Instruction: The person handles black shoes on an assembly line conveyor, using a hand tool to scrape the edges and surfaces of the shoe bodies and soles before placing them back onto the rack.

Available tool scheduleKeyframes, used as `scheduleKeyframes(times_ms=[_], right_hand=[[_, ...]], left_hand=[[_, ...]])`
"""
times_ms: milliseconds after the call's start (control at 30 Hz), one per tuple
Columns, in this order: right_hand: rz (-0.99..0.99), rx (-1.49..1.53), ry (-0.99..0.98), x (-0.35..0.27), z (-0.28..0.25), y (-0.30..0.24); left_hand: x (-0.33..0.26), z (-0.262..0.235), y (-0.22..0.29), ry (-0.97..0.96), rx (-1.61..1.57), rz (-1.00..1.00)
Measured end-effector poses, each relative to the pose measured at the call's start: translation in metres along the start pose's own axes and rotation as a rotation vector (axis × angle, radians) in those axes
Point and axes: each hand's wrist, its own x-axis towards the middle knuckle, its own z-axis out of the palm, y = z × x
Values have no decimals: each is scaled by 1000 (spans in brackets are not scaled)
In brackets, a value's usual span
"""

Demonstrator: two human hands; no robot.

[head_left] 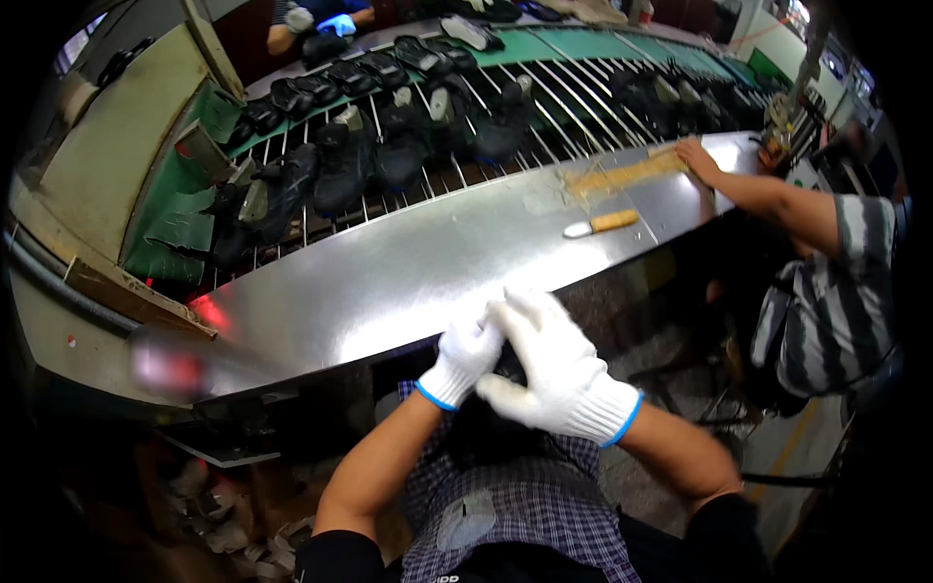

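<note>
Both my hands wear white knit gloves with blue cuffs and meet in front of my body, just off the near edge of the metal bench. My right hand (pixel 556 374) is flat, its fingers stretched forward and its thumb apart. Against its finger side rests my left hand (pixel 468 361), with fingers curled in; whatever they grip, if anything, is hidden. Beyond them runs the metal bench top (pixel 418 282). A short tool with a yellowish handle and pale blade (pixel 612 222) lies on it, ahead and to the right.
Behind the bench, dark shoes (pixel 342 175), several with grey lasts inside, stand on a rack of metal rods (pixel 573 107). A striped-shirted person's hand (pixel 696 160) rests by a tan strip (pixel 627 179) at right. Another person's blue-gloved hand (pixel 337 25) is at the far side.
</note>
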Motion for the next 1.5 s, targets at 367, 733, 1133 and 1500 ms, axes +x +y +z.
scheduleKeyframes(times_ms=[367,733,1133,1500], right_hand=[[-92,507,-251,-37,46,26],[-89,527,-170,-20,54,46],[29,585,-313,-7,63,69],[153,366,-804,42,53,94]], left_hand=[[-45,-45,22,182,579,360],[-115,-38,59,79,287,213],[-103,-55,50,-26,98,-166],[-90,-44,41,137,418,-131]])
